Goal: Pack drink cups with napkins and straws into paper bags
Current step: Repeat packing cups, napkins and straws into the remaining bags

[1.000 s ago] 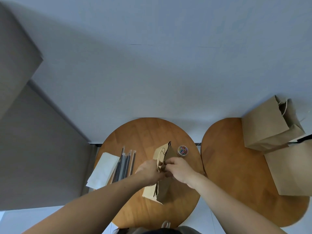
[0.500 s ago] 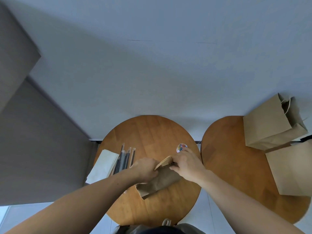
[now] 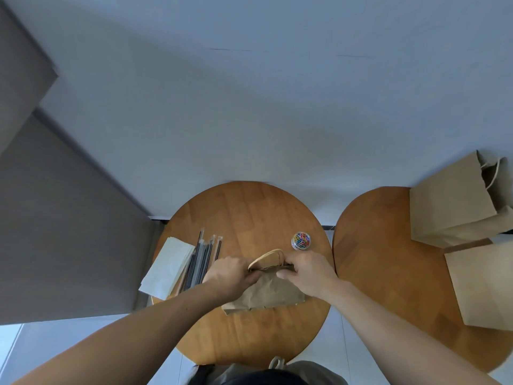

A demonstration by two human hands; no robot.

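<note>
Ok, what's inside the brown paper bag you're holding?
Nothing shows. The crumpled brown paper bag lies on the round wooden table; the left hand and right hand grip its top edge, covering the opening.

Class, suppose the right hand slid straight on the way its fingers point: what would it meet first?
Probably the left hand, facing the right hand across the paper bag top both pinch; depth unclear.

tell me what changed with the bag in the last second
The bag, held up on edge by both hands, has been laid flat on the table, handles pointing away. The left hand and right hand still grip its top edge. The napkins, straws, clip jar and two spare bags on the other table stayed put.
</note>
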